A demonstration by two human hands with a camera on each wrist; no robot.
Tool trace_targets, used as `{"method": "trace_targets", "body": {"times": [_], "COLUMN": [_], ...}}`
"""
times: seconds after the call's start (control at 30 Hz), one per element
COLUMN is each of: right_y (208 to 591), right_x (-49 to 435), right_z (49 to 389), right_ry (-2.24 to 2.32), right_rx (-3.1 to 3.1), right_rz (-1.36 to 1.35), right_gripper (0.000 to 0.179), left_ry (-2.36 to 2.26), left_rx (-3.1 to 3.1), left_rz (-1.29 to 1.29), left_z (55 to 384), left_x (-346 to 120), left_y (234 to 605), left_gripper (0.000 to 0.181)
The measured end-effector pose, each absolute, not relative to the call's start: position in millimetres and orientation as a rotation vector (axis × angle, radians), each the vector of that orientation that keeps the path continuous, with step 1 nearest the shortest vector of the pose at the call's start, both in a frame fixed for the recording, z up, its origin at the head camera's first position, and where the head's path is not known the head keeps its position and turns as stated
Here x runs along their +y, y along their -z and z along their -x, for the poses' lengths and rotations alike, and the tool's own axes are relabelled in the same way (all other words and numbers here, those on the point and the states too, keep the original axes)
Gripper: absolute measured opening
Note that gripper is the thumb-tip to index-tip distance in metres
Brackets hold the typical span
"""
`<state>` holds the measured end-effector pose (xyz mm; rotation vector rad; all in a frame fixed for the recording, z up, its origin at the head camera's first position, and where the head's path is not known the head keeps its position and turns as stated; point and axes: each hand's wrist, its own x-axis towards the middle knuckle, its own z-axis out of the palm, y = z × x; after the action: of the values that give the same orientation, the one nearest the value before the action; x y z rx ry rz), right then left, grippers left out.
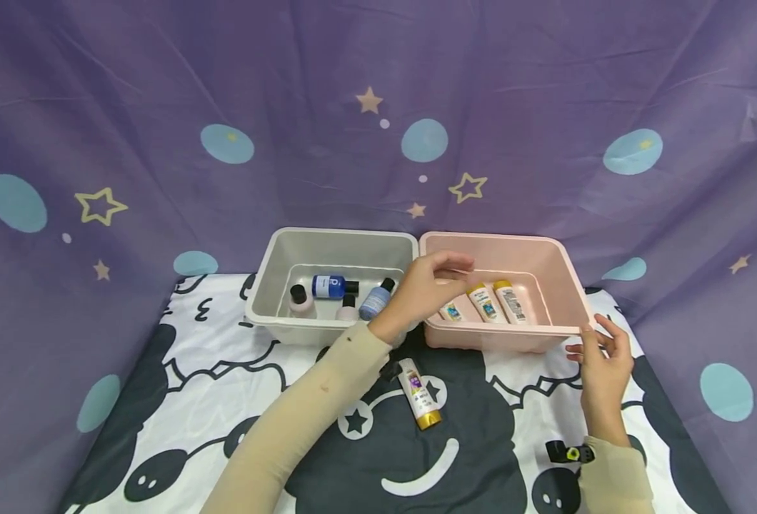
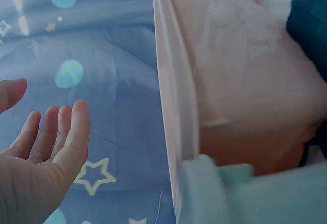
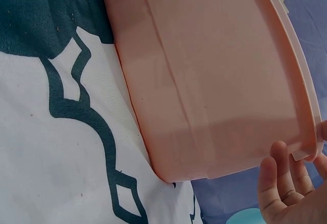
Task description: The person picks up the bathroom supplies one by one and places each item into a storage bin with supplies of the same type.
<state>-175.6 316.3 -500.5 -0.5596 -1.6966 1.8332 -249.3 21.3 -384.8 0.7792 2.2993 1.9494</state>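
Observation:
My left hand is over the left part of the pink plastic bin, its fingers loosely extended and holding nothing. In the left wrist view, the left palm faces up beside the bin wall. My right hand grips the bin's front right corner; the right wrist view has its fingers beneath the rim. Inside the pink bin lie white tubes with yellow caps, one on the right, another beside it, and a third partly hidden by the left hand.
Left of the pink bin, a grey bin holds a dark blue bottle, a light blue bottle and two pale black-capped bottles. A white tube with a gold cap lies on the patterned cloth in front. Behind hangs a purple curtain.

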Motion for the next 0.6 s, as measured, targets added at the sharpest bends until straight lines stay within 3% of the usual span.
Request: {"method": "trace_targets", "body": {"times": [0.33,0.6], "right_y": [503.0,501.1], "right_x": [316.8,315.6], "right_z": [173.8,172.9], "right_ry": [-1.861,-1.848], "right_rx": [-1.698,-1.716], "right_rz": [0.550,0.559], "right_gripper": [0.037,0.037], "left_ry": [-1.951,-1.777], "left_rx": [2.228,2.305], "left_rz": [-0.715,-0.637], "left_z": [184.4,161.9], "left_x": [-17.9,-38.5], "left_y": [427.1,474.0], "left_gripper": [0.032,0.035]}}
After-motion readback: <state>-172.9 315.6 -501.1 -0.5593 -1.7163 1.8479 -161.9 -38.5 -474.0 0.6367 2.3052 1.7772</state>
